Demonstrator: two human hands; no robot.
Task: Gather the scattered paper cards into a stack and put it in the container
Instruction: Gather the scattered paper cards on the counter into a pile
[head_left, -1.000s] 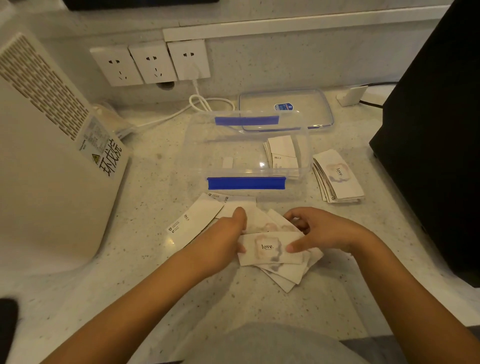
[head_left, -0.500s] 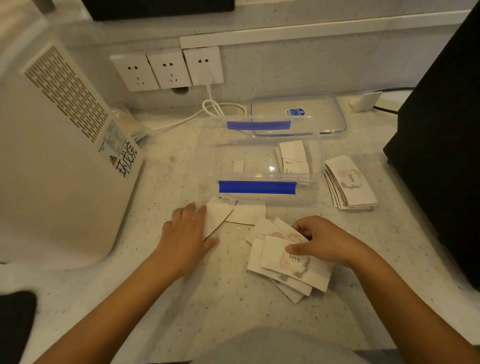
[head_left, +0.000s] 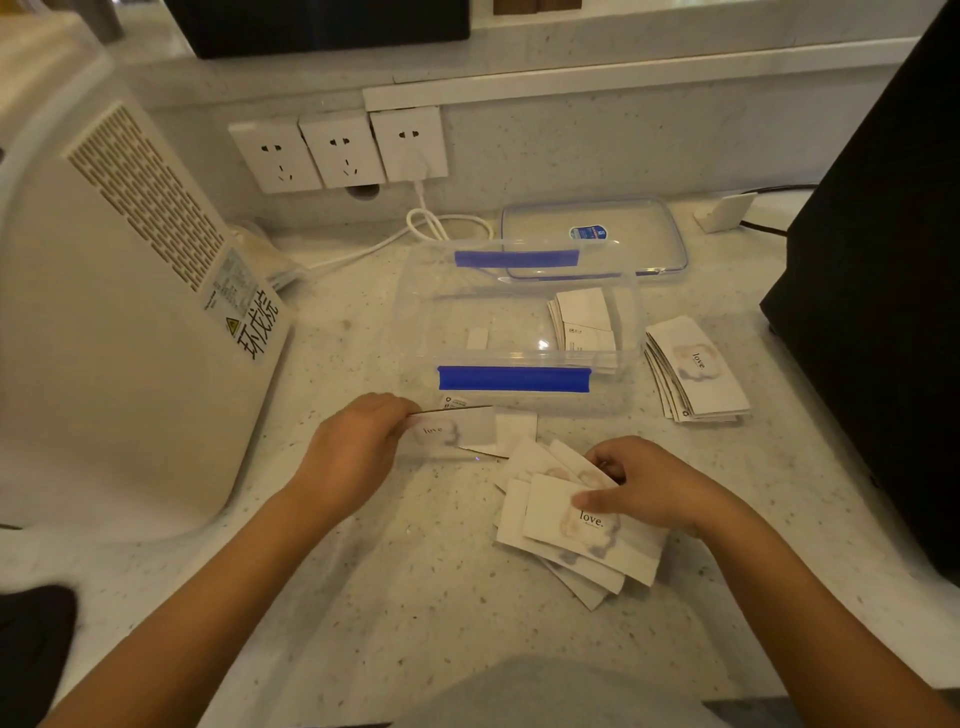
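My left hand (head_left: 358, 447) grips a white "love" card (head_left: 457, 431), lifted and tilted just in front of the clear container (head_left: 415, 312) with blue clips. My right hand (head_left: 649, 488) presses on a loose fan of several "love" cards (head_left: 566, 535) on the counter. Another white card (head_left: 517, 428) lies flat behind the held one. Inside the container, at its right end, leans a small stack of cards (head_left: 584, 322). A further neat stack (head_left: 696, 371) lies on the counter to the container's right.
The container's clear lid (head_left: 623, 228) lies behind it. A white appliance (head_left: 104, 312) stands at the left, a black box (head_left: 883, 260) at the right. Wall sockets (head_left: 337, 148) and a white cable (head_left: 431, 223) are at the back. My grey clothing fills the bottom edge.
My left hand went left to a face-down card, then picked it up and turned it so "love" shows. The right hand stays on the fanned cards.
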